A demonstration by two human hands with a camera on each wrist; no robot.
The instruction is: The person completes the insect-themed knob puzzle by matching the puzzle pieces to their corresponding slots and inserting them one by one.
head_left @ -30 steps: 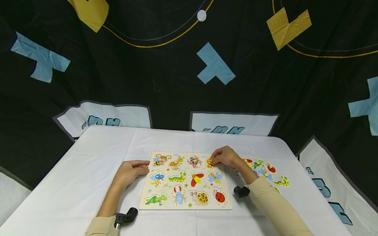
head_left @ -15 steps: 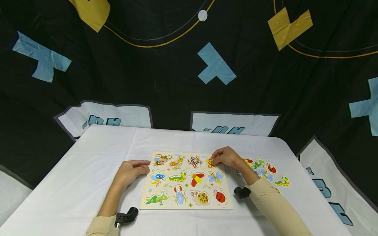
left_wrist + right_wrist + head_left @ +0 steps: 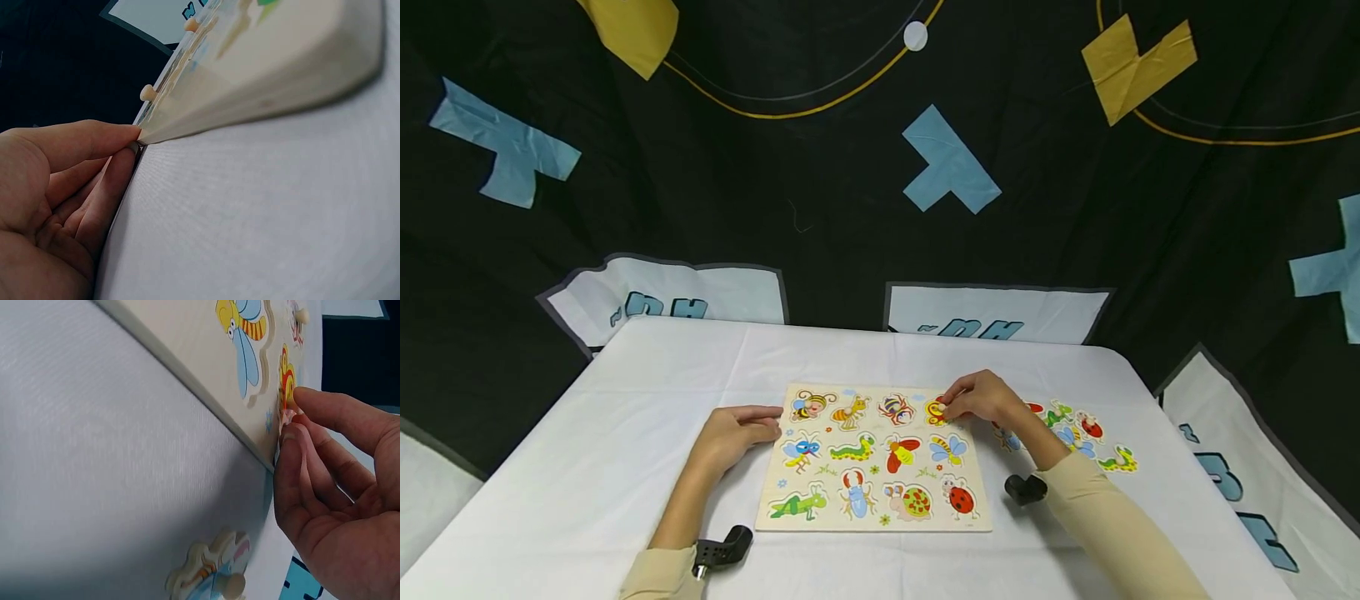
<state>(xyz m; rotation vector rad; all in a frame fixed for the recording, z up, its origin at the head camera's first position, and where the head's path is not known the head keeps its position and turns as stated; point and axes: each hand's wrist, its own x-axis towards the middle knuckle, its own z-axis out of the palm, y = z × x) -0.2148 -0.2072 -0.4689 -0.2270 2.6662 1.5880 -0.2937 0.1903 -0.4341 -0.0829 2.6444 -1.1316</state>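
A wooden insect puzzle board [image 3: 872, 475] lies flat on the white-covered table. My left hand [image 3: 733, 437] is at its left edge; in the left wrist view the fingertips [image 3: 128, 134] meet at that edge and pinch it. My right hand [image 3: 985, 398] is at the board's upper right corner, thumb and fingers pinching a red-and-yellow butterfly piece [image 3: 935, 410] at its place. In the right wrist view the butterfly piece [image 3: 287, 378] is partly covered by the fingers, and its knob is hidden. Knobs [image 3: 147, 93] stand on pieces along the far row.
Several loose insect pieces, including a ladybug [image 3: 1089, 426] and a caterpillar [image 3: 1118, 460], lie right of the board, partly behind the right forearm. A loose knobbed piece [image 3: 209, 569] lies near the right wrist. A black cloth [image 3: 820, 217] hangs behind the table.
My right hand and forearm have shifted slightly to the right, showing more of the butterfly piece. The left hand stays at the board's edge.
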